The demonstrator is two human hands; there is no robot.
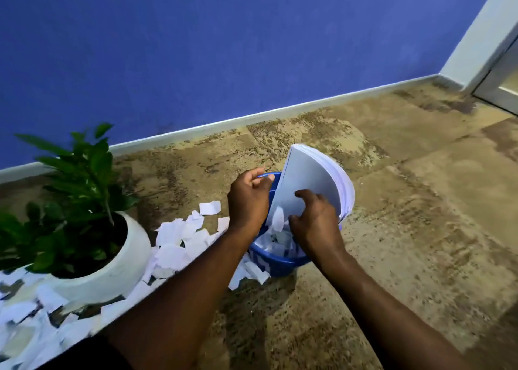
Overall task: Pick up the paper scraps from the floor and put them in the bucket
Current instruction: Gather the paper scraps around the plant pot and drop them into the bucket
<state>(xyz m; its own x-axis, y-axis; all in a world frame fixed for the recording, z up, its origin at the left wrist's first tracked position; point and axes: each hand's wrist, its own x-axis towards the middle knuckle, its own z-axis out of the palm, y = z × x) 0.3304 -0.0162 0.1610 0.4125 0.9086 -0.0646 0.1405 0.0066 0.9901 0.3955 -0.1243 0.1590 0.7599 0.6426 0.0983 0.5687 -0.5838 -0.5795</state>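
White paper scraps [171,246] litter the lower-left floor, some already in the blue bucket [277,266] at centre; light and limp, we'd pinch them in bunches. Our right hand [316,221], loosely spread, presses the bent sheets [308,173] there; our left hand [248,198] curls at the rim, hold unclear.

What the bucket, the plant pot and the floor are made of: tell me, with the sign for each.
Bucket: likely plastic, blue, smooth with a slight sheen and thin rolled rim. Plant pot: white, smooth, rounded; glazed ceramic or plastic, unclear. Floor: probably carpet tiles, matte, mottled tan-brown, seams between squares.
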